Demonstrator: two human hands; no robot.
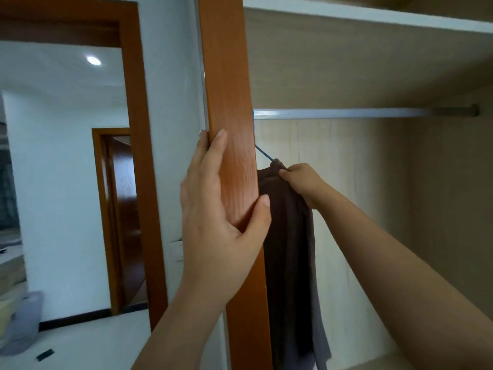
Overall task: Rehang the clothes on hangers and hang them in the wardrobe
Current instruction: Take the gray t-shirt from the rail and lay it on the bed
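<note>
While left hand (221, 209) clasps post (226, 76) and right hand (301, 180) pinches garment (288, 236) top: hanger (262, 152) hook hidden behind post; tugging could pull garment off.

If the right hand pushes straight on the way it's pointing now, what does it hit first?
The right hand, gripping the brown garment, points up-left. Likely first: the blue hanger hook, then the orange door panel, though depth is unclear.
</note>
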